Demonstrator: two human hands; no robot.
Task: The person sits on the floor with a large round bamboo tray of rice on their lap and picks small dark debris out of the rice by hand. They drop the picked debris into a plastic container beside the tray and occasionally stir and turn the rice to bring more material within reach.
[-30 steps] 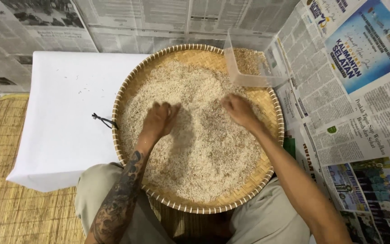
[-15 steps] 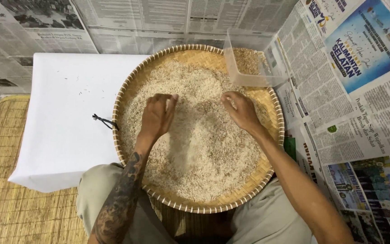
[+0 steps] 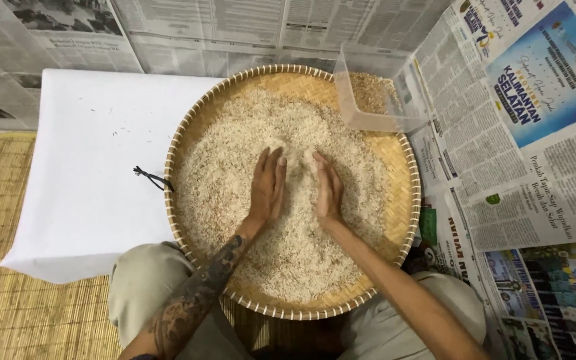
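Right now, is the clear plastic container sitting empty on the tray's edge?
No, the clear plastic container on the round woven bamboo tray's rim holds brownish grain.

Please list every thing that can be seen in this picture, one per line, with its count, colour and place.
tray: 1, tan woven, round, centre, on the person's lap
rice: one heap, pale beige, spread over the tray
box: 1, clear plastic, on the tray's upper right rim, some grain inside
cloth: 1, white, left of the tray
cord: 1, black, at the tray's left rim
newspapers: many sheets, printed, top and right
mat: 1, tan woven, lower left
trousers: 1, khaki, bottom
left hand: tattooed forearm, in the rice
right hand: in the rice, beside the left
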